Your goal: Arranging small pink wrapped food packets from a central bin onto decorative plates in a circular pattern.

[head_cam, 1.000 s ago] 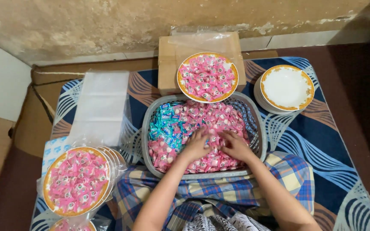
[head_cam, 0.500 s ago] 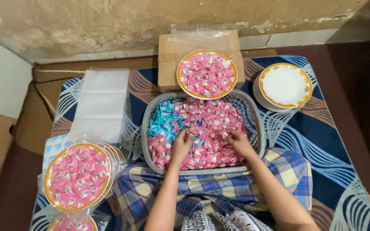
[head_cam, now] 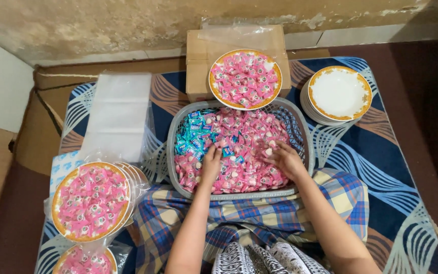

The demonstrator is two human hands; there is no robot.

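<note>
A: Both hands down in grey basket [head_cam: 305, 147]. Left hand [head_cam: 211, 161] palm-down on pink sweets [head_cam: 252, 137], fingers curled; whether pinching any, cannot tell. Right hand [head_cam: 286, 158] likewise, cannot tell.

B: Surroundings?

A: Filled plate [head_cam: 245, 78] on cardboard box [head_cam: 198, 56] at 12 o'clock. Empty plates [head_cam: 339, 94] at 2. Wrapped plates [head_cam: 91, 200] at 8. Nothing blocking.

Fingers [head_cam: 210, 155]: tips buried among the sweets [head_cam: 249, 137], grip unclear.
Lowest plate [head_cam: 84, 261]: cut by the bottom edge.
Sweet wrappers: print too small to tell.
</note>
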